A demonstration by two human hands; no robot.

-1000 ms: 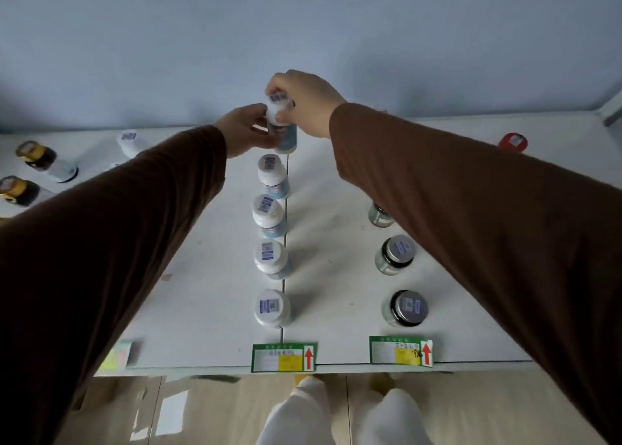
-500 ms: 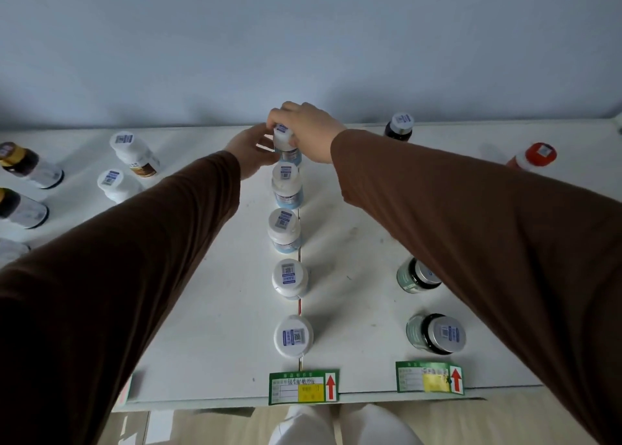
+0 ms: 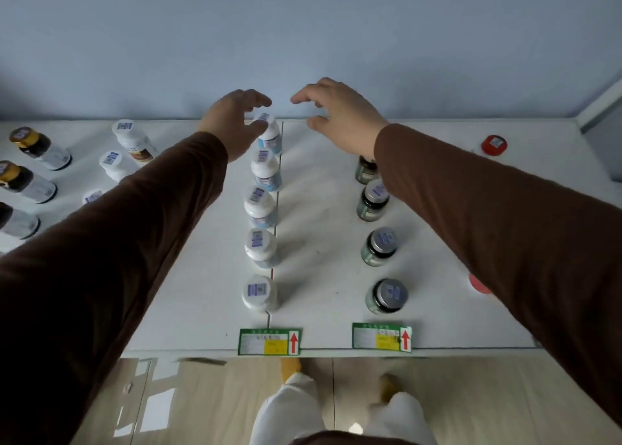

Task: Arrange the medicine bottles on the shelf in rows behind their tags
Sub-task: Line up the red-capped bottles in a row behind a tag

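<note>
Left hand (image 3: 235, 124) fingers loosely curled, perhaps touching the rearmost white plastic bottle (image 3: 270, 134); right hand (image 3: 336, 114) spread, empty: let go straight upward

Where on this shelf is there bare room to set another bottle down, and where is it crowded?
Bare shelf runs between the row of white bottles and the row of dark jars, from the tags to the back wall. Another bare strip lies right of the jars, toward the red cap. The left end is crowded with loose bottles, partly hidden by the left sleeve.
</note>
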